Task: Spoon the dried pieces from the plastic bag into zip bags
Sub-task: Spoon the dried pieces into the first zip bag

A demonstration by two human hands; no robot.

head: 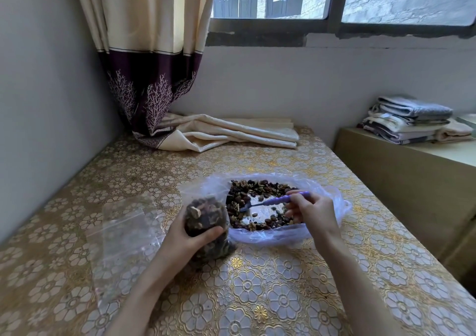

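Filling a zip bag with dried pieces at the desk (257, 297)

Empty zip bags (123, 235) lie flat at left; the left hand (189, 235) has its grip clamped on a filled zip bag (206, 222) standing beside the plastic bag (332, 201). The right hand (313, 210) pinches a purple spoon (273, 201), its bowl seemingly down among the dried pieces (257, 189) in that open bag.
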